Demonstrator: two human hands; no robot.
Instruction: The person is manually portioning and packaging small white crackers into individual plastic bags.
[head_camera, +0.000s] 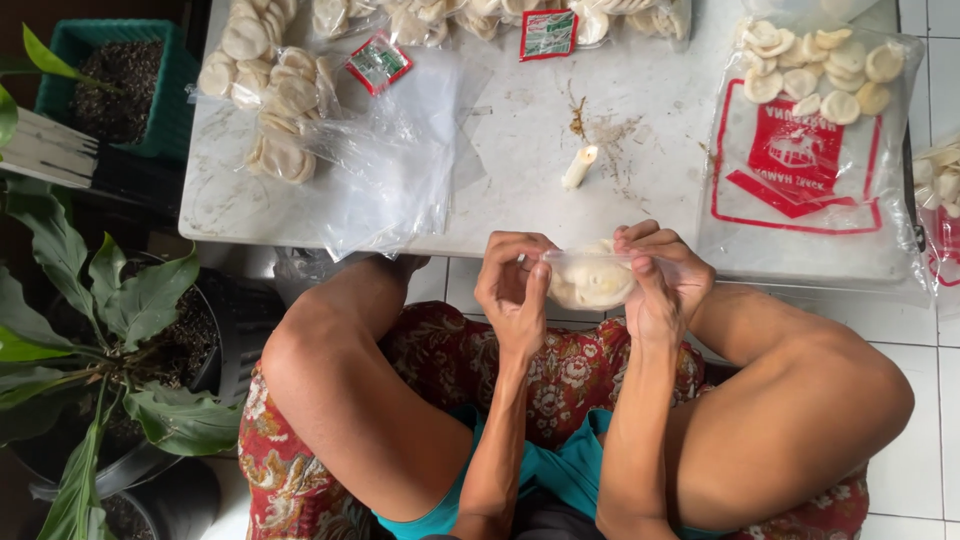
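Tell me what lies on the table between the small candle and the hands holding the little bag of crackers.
Head view: only bare white tabletop lies between the candle and the bag held by left hand and right hand.

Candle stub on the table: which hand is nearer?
Right. The right hand sits just below and slightly right of the candle stub, pinching the small bag of crackers. The left hand holds the bag's other end, lower and to the left, marginally farther.
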